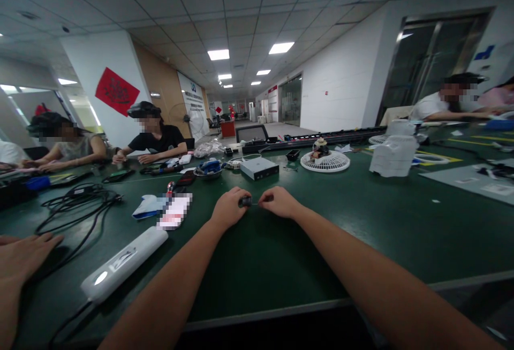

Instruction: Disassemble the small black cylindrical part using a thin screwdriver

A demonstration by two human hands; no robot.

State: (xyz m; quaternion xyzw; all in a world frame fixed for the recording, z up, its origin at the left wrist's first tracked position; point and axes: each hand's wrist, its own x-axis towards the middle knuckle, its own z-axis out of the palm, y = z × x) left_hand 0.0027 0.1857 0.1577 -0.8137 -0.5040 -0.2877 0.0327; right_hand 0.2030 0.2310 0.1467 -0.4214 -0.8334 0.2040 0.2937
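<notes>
On green office workbench, left hand, right hand pinch black item.

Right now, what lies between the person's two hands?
In the head view, a small black object and a thin wire lie between the left hand and the right hand.

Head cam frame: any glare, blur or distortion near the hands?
Head view: strong wide-angle bowing toward the edges; ceiling lights glare on the white plastic casing and faintly on the green bench; left hand and right hand look reasonably sharp, but the small dark object is too small for detail; a paper is pixelated.
</notes>
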